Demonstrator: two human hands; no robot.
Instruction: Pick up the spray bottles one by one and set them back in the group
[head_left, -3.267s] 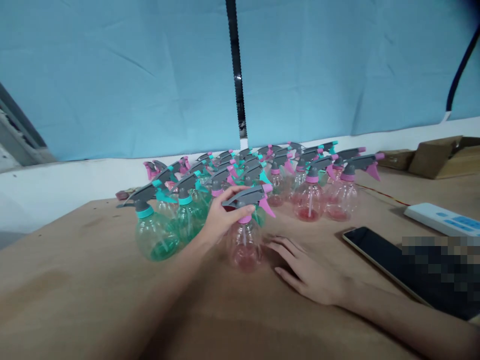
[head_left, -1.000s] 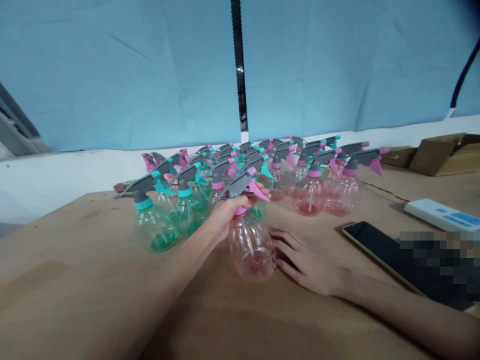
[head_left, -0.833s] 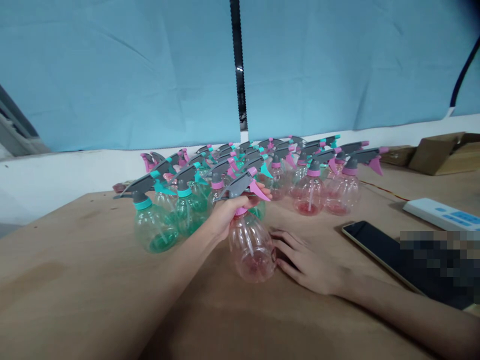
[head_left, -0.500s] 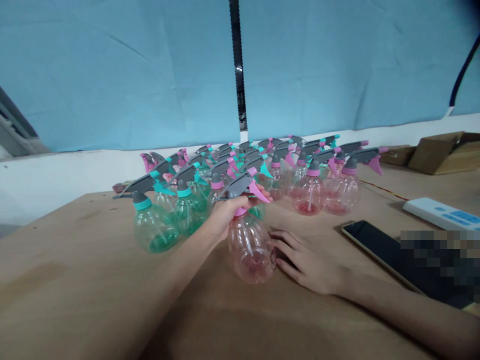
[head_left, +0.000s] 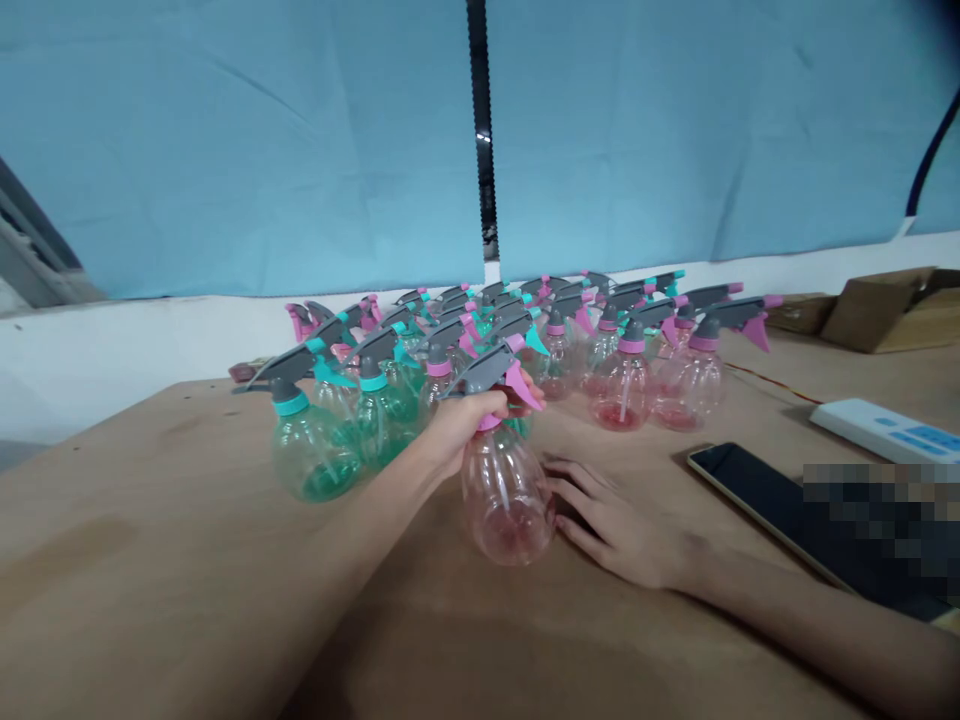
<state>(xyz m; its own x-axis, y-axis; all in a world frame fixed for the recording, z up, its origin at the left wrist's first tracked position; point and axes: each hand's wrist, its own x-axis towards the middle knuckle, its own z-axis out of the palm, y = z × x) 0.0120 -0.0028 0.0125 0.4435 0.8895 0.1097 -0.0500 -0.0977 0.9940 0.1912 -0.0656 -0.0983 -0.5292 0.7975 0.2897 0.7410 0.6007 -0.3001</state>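
A clear pink spray bottle with a grey head and pink trigger is in the middle of the view. My left hand is closed round its neck, just under the head; part of the fingers is hidden behind it. Beside the bottle's right side, my right hand lies on the table with its fingers stretched out. Its fingertips come up to the bottle; whether they touch it I cannot tell. Left of the held bottle stand a green spray bottle and another green one, both with turquoise collars.
Several more pink and green spray bottles crowd the back of the wooden table. At the right lie a dark phone and a white power strip with blue patches. A cardboard box sits behind them. A blue sheet covers the wall.
The whole view has shifted slightly, so everything appears a little further right. My left hand keeps its hold on the pink spray bottle, and my right hand stays beside it.
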